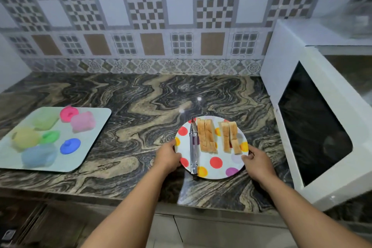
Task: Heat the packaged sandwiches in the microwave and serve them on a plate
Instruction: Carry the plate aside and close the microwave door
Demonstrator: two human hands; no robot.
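hands: left hand (171,157) and right hand (256,162) grip opposite plate (217,169) rims
sandwiches (218,137): between hands, long axis pointing away
microwave (314,119): right, nearer right hand

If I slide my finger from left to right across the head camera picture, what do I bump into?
Tray of colourful containers → left hand → tongs → sandwiches → right hand → microwave. Both hands grip the spotted plate.

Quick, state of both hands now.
Left hand: grips the plate by its left rim.
Right hand: grips the plate's right rim.
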